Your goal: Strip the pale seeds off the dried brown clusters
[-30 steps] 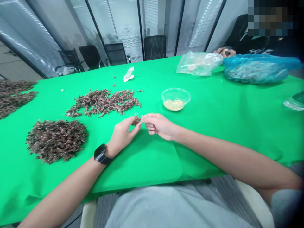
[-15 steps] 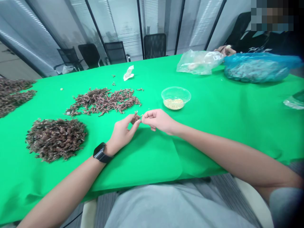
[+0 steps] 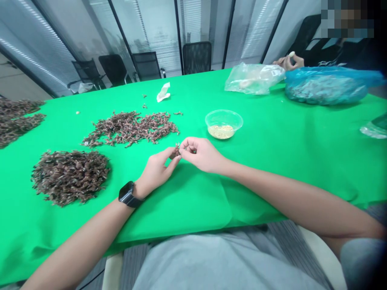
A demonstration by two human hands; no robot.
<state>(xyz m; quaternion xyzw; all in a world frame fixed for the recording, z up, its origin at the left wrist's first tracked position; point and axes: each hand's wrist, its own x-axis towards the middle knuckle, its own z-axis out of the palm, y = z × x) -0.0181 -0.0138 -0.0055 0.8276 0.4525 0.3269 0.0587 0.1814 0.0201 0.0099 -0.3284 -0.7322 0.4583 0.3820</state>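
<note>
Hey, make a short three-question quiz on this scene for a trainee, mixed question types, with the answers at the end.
1. Multiple choice: what does the left hand hold at its fingertips?
A) the clear bag
B) a small brown piece
C) the white paper

2. True or false: the bowl is filled to its rim.

3. Fill in: in the picture, the blue bag lies to the ____ of the bowl.

Key: 1. B. 2. False; pale grains fill only its lower part. 3. Right.
</note>
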